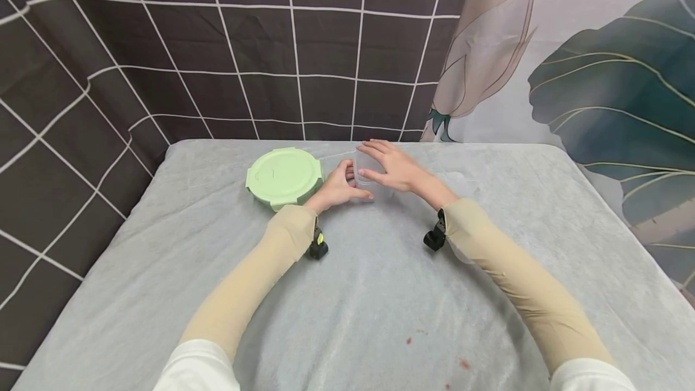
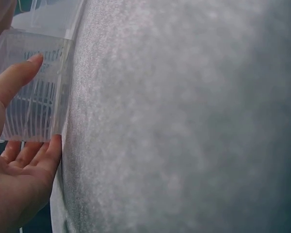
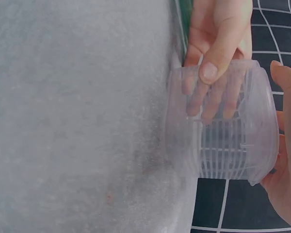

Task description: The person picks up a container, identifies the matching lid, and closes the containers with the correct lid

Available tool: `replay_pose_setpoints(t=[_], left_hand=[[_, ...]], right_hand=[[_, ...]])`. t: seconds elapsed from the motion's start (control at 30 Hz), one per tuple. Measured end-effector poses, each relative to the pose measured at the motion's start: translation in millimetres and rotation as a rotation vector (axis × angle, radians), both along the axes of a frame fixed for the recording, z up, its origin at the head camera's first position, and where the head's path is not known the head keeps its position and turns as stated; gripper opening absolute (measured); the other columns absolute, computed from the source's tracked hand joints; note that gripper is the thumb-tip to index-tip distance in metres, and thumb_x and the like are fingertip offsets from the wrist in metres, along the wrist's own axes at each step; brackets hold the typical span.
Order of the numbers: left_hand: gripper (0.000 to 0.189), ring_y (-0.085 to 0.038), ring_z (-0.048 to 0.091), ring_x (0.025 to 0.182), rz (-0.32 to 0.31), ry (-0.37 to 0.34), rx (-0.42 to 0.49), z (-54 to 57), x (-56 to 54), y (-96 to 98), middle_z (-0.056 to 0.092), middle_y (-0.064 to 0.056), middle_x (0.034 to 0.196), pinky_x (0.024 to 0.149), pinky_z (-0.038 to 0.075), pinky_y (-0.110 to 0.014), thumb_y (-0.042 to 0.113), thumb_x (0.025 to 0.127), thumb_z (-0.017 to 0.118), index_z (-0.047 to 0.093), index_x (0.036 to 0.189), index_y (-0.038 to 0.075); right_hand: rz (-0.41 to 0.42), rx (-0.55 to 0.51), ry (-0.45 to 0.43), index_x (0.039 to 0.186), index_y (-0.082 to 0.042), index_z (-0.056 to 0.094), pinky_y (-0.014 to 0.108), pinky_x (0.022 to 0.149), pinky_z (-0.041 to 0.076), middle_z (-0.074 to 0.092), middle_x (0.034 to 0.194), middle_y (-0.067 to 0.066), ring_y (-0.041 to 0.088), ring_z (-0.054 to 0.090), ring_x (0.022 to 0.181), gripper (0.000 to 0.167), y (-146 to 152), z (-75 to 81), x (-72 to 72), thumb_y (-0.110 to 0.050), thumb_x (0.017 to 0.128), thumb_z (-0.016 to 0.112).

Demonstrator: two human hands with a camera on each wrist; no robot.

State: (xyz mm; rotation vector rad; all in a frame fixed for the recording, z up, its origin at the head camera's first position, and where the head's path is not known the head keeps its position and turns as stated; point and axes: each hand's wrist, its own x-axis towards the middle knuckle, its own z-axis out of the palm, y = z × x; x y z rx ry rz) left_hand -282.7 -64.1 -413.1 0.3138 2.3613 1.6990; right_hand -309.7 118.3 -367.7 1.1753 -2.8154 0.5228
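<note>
A clear plastic basket [image 3: 223, 145] with slotted walls stands on the grey cloth between my two hands; the head view shows only a faint part of it. My left hand [image 1: 339, 189] is at its left end. Its thumb [image 2: 19, 77] stretches across the near side, while the other fingers lie behind the clear wall in the right wrist view. Over the top, my right hand [image 1: 393, 168] spreads loosely extended fingers along the upper edge. In the right wrist view, the right thumb [image 3: 281, 77] stands beside that edge.
A round container with a green clip-on lid [image 1: 284, 177] is just left of my left hand. Behind my right wrist lies a faint clear plastic piece [image 1: 461, 183]. The table's back edge runs close beyond both hands, with a dark gridded curtain [image 1: 260, 41] behind.
</note>
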Motion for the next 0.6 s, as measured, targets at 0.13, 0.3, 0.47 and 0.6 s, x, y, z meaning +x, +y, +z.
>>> replay_pose_setpoints(t=[0.13, 0.3, 0.47, 0.6], left_hand=[[0.086, -0.028, 0.047, 0.131, 0.002, 0.005, 0.016, -0.6, -0.3, 1.4, 0.045, -0.017, 0.141, 0.108, 0.044, -0.033, 0.003, 0.071, 0.082, 0.031, 0.14, -0.001], [0.087, -0.028, 0.047, 0.131, -0.003, 0.007, 0.012, -1.1, -0.5, 2.6, 0.045, -0.017, 0.141, 0.108, 0.044, -0.033, 0.003, 0.071, 0.082, 0.031, 0.14, -0.002], [0.087, -0.028, 0.047, 0.131, 0.0, 0.005, 0.01, -0.8, 0.0, 2.2, 0.045, -0.017, 0.14, 0.108, 0.044, -0.033, 0.004, 0.071, 0.082, 0.031, 0.14, -0.001], [0.086, -0.028, 0.048, 0.13, 0.001, 0.014, 0.022, -1.5, -0.4, 1.9, 0.046, -0.017, 0.14, 0.107, 0.044, -0.033, 0.002, 0.071, 0.082, 0.031, 0.14, -0.001]], right_hand=[[0.012, -0.016, 0.025, 0.143, -0.007, 0.045, 0.049, 0.117, 0.027, 0.043, 0.148, 0.017, 0.034, 0.034, 0.14, 0.061, 0.9, -2.2, 0.6, -0.041, 0.093, 0.056], [0.014, -0.025, 0.048, 0.14, -0.007, 0.048, 0.049, 0.115, 0.029, 0.045, 0.145, 0.016, 0.034, 0.037, 0.137, 0.058, 2.3, -3.1, 2.5, -0.04, 0.093, 0.057], [0.018, -0.011, 0.058, 0.139, -0.009, 0.049, 0.049, 0.115, 0.03, 0.046, 0.145, 0.014, 0.032, 0.038, 0.137, 0.057, 2.6, -3.2, 4.5, -0.041, 0.093, 0.057], [0.008, 0.0, 0.056, 0.141, -0.011, 0.048, 0.05, 0.114, 0.03, 0.044, 0.147, 0.012, 0.031, 0.037, 0.137, 0.057, 2.6, -6.0, 4.8, -0.043, 0.094, 0.055]])
